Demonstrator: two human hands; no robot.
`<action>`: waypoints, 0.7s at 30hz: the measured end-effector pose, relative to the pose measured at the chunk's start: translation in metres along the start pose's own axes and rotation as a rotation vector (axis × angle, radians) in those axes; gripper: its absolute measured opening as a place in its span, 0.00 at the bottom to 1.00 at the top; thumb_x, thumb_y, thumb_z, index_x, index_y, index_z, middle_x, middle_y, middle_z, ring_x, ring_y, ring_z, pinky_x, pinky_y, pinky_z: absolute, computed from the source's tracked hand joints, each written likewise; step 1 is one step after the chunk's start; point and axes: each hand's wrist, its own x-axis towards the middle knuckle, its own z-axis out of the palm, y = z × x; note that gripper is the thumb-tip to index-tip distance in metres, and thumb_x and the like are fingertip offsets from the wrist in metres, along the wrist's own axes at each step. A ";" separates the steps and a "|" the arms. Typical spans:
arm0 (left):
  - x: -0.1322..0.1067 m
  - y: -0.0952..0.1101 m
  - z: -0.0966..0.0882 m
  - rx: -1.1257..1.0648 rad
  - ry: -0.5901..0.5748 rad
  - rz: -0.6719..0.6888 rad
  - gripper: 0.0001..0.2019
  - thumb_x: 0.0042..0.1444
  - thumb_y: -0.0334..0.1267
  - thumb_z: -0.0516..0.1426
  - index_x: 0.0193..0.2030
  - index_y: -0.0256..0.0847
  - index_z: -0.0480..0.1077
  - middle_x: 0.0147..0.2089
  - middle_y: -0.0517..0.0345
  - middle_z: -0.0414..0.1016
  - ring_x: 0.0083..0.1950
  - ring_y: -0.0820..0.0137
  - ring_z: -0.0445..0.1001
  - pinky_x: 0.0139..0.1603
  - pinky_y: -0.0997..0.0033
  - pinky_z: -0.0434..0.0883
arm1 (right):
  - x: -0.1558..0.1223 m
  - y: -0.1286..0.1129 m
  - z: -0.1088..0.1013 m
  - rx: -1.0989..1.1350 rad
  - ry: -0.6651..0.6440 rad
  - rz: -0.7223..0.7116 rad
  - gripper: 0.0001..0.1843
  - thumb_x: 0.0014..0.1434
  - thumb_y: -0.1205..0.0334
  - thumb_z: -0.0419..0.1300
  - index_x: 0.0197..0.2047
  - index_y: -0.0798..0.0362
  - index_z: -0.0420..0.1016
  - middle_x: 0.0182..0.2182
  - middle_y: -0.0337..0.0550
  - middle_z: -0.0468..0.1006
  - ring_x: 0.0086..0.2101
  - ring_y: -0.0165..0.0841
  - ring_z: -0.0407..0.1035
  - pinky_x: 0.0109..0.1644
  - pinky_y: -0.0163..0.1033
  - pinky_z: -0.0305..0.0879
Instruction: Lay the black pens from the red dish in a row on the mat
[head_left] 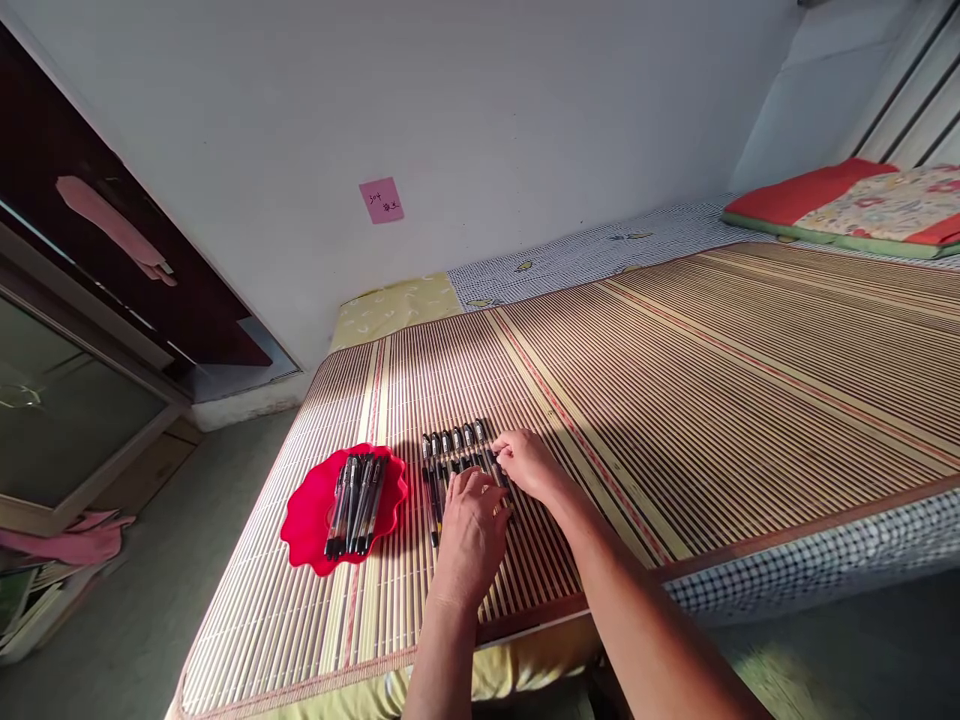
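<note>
A row of black pen caps [455, 440] lies on the striped mat [630, 380], with dark pens [430, 500] lined up just below it. At the right end of this row, the fingers of my right hand [529, 465] are closed on the upper end of a pen [500, 472]. My left hand [476, 525] is bent over the lined-up pens and hides many of them. Its thumb and forefinger meet the lower part of that same pen. On a red scalloped plate [307, 515] to the left lies a bundle of black capped pens [356, 505].
The mat covers a bed whose near edge shows checked cloth [810, 550]. Folded red and floral bedding [847, 205] lies at the far right. A pink note [381, 200] is stuck on the wall [525, 110]. A glass-fronted cabinet [67, 400] stands at the left.
</note>
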 end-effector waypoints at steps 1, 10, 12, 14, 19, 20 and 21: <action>0.000 -0.001 0.000 0.006 0.002 0.005 0.11 0.59 0.21 0.62 0.44 0.39 0.79 0.52 0.49 0.77 0.60 0.54 0.70 0.64 0.45 0.71 | 0.000 0.000 0.000 0.003 0.000 0.000 0.17 0.63 0.78 0.57 0.47 0.59 0.86 0.39 0.49 0.88 0.37 0.32 0.82 0.42 0.30 0.70; -0.002 -0.006 0.003 0.029 -0.048 -0.021 0.14 0.61 0.22 0.60 0.47 0.43 0.80 0.60 0.53 0.79 0.73 0.47 0.63 0.73 0.33 0.60 | 0.000 0.002 0.000 0.017 -0.004 -0.011 0.16 0.64 0.78 0.57 0.46 0.58 0.86 0.35 0.45 0.87 0.34 0.31 0.81 0.40 0.30 0.70; -0.002 -0.007 0.003 0.035 -0.045 -0.029 0.13 0.60 0.22 0.61 0.46 0.43 0.80 0.59 0.53 0.80 0.72 0.47 0.64 0.73 0.34 0.60 | -0.001 0.002 -0.001 0.022 -0.008 -0.015 0.15 0.64 0.77 0.58 0.46 0.58 0.85 0.33 0.45 0.87 0.33 0.31 0.81 0.38 0.29 0.70; -0.002 -0.008 0.002 0.037 -0.037 -0.028 0.13 0.60 0.23 0.61 0.46 0.43 0.80 0.58 0.53 0.80 0.72 0.48 0.64 0.73 0.35 0.60 | -0.001 0.002 -0.002 0.024 -0.010 -0.014 0.15 0.64 0.77 0.58 0.46 0.59 0.85 0.32 0.44 0.87 0.33 0.31 0.81 0.38 0.29 0.70; -0.001 -0.010 -0.001 0.034 -0.038 -0.027 0.14 0.60 0.22 0.62 0.46 0.43 0.81 0.58 0.53 0.81 0.72 0.48 0.65 0.73 0.33 0.59 | 0.001 0.004 0.000 0.026 -0.007 -0.006 0.16 0.63 0.78 0.58 0.46 0.58 0.86 0.32 0.44 0.87 0.34 0.31 0.81 0.40 0.30 0.71; -0.001 -0.011 -0.001 0.030 -0.040 -0.028 0.14 0.60 0.22 0.61 0.46 0.44 0.81 0.58 0.53 0.81 0.72 0.48 0.65 0.73 0.33 0.60 | 0.001 0.004 0.000 0.027 -0.007 -0.005 0.16 0.63 0.78 0.58 0.46 0.58 0.86 0.32 0.44 0.87 0.34 0.31 0.81 0.41 0.30 0.71; -0.001 -0.011 -0.001 0.025 -0.039 -0.027 0.15 0.59 0.21 0.61 0.46 0.44 0.81 0.58 0.53 0.81 0.71 0.48 0.65 0.73 0.34 0.61 | 0.001 0.004 0.000 0.027 -0.008 -0.004 0.16 0.63 0.77 0.58 0.46 0.58 0.86 0.33 0.45 0.87 0.34 0.32 0.82 0.41 0.31 0.71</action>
